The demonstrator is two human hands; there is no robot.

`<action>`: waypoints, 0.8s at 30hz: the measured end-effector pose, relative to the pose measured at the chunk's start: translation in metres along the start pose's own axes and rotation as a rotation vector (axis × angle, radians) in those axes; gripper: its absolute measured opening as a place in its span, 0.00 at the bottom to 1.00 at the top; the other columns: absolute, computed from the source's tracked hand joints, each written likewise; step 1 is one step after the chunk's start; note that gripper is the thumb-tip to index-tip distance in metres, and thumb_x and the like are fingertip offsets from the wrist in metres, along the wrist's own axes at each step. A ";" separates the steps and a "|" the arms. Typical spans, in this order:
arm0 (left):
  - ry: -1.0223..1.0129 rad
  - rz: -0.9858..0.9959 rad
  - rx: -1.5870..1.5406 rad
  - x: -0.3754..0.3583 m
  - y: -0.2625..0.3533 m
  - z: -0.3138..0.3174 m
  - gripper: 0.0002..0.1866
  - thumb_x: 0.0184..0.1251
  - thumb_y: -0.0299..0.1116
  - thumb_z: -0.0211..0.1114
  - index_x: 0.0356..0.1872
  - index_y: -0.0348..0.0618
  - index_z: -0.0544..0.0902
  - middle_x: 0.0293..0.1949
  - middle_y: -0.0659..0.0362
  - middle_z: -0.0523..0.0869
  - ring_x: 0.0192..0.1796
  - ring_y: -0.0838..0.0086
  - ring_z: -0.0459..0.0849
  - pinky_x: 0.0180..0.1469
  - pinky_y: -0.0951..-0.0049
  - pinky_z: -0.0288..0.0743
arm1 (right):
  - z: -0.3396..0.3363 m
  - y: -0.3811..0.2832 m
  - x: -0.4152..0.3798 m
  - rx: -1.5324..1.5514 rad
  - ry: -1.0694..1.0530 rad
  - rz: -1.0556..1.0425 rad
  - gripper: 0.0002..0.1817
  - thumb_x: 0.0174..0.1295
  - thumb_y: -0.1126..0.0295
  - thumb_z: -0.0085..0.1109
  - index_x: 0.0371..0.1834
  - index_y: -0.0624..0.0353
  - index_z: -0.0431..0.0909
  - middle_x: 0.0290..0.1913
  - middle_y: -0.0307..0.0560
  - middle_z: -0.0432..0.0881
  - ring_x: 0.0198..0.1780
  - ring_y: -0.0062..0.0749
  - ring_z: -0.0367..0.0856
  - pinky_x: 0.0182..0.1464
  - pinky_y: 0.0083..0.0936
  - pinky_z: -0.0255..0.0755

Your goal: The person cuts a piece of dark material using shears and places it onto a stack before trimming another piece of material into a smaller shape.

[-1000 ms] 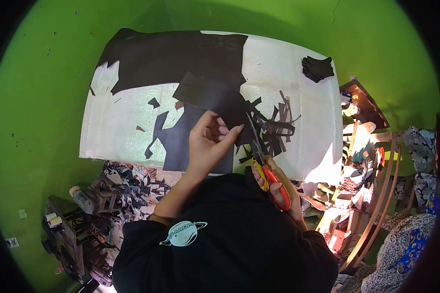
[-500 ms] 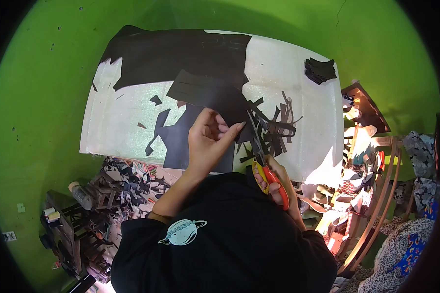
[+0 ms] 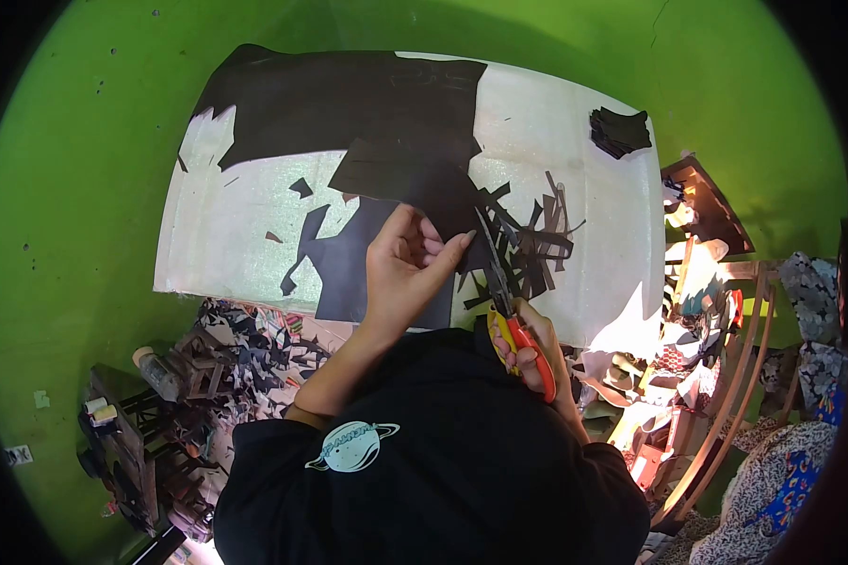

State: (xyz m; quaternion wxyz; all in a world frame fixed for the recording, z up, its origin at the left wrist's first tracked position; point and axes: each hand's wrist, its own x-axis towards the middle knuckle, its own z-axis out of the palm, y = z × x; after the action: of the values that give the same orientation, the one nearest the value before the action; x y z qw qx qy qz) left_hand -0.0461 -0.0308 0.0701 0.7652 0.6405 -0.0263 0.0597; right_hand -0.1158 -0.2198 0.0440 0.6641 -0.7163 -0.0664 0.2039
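My left hand (image 3: 407, 259) pinches the near edge of a dark sheet piece (image 3: 400, 177), thumb on top and fingers curled. In my right hand (image 3: 535, 350) are scissors (image 3: 512, 325) with red and yellow handles, their blades pointing away from me along the right edge of that piece. Beneath my left wrist lies another dark sheet (image 3: 342, 273). Narrow dark offcut strips (image 3: 542, 247) are heaped just right of the blades. Whether the blades are biting into the material is hard to make out.
A large dark sheet (image 3: 349, 104) covers the back left of the white table (image 3: 612, 235). At the back right sits a stack of cut dark pieces (image 3: 620, 132). Scraps litter the floor (image 3: 264, 363) at left. A wooden chair frame (image 3: 725, 405) stands at right against the green wall (image 3: 66, 235).
Both hands stay nearly in place. The held piece has shifted very slightly to the right, and the view has moved a little.
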 end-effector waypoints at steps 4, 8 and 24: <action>-0.009 -0.065 0.018 -0.001 0.002 -0.001 0.10 0.55 0.20 0.64 0.27 0.37 0.69 0.24 0.63 0.74 0.26 0.87 0.75 0.26 0.87 0.70 | 0.001 -0.001 0.003 0.001 -0.002 -0.020 0.44 0.41 0.26 0.48 0.35 0.65 0.64 0.22 0.39 0.70 0.23 0.19 0.68 0.24 0.17 0.62; -0.092 -0.084 -0.012 -0.006 0.003 0.002 0.09 0.55 0.21 0.63 0.29 0.35 0.70 0.23 0.62 0.75 0.25 0.85 0.75 0.24 0.85 0.72 | 0.012 -0.012 0.002 0.035 0.081 -0.060 0.39 0.49 0.34 0.49 0.42 0.64 0.61 0.25 0.39 0.69 0.25 0.19 0.68 0.24 0.17 0.62; -0.106 -0.074 -0.079 -0.009 0.004 0.006 0.09 0.56 0.21 0.63 0.32 0.33 0.70 0.25 0.61 0.75 0.26 0.83 0.77 0.25 0.84 0.75 | 0.009 -0.002 0.000 0.075 -0.044 0.017 0.52 0.32 0.20 0.42 0.44 0.62 0.58 0.26 0.37 0.65 0.25 0.15 0.64 0.24 0.14 0.63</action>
State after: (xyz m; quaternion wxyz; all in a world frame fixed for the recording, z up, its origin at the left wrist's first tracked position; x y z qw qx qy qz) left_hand -0.0552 -0.0370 0.0743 0.7892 0.6124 -0.0456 -0.0038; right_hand -0.1186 -0.2109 0.0455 0.6871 -0.6867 -0.0672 0.2277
